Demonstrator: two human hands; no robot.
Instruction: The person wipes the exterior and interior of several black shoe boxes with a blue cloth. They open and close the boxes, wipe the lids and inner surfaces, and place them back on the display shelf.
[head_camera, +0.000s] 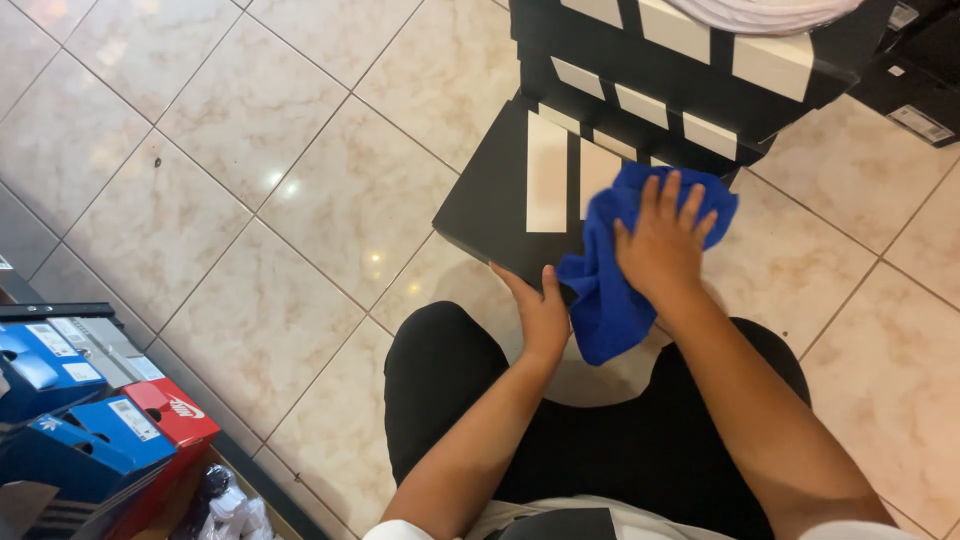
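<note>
A black shoe box with white stripes (510, 190) lies flat on the tiled floor in front of my knees. My left hand (538, 308) grips its near edge, thumb up against the side. My right hand (665, 240) lies flat with fingers spread on a blue cloth (605, 300), pressing it onto the lid of the box. The cloth hangs down over the near edge of the box toward my lap. More black boxes with white stripes (680, 90) are stacked right behind it.
Beige marble floor tiles (250, 200) spread to the left. Blue shoe boxes (60, 400) and a red shoe box (175, 415) are piled at the lower left. Further black boxes (915, 90) sit at the upper right. My legs in black trousers (440, 400) fill the bottom.
</note>
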